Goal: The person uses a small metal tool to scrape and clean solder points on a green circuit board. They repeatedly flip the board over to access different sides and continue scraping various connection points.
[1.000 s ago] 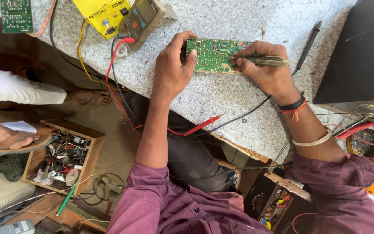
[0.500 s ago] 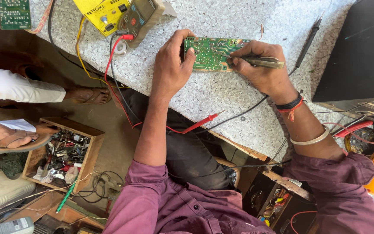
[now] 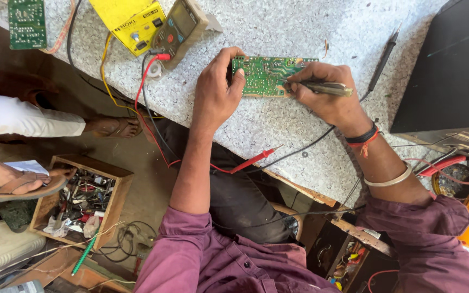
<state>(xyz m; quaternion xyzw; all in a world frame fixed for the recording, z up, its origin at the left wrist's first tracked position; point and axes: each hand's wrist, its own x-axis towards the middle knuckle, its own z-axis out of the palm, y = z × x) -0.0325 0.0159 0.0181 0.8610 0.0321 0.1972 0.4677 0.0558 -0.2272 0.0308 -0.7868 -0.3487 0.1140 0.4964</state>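
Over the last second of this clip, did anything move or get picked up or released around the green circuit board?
Hardly anything changed. The left hand keeps steadying the green circuit board by its edge, and the right hand keeps its grip on the pen-like tool, tip on the board. Nothing was picked up or released. The red probe and the multimeter lie where they were.
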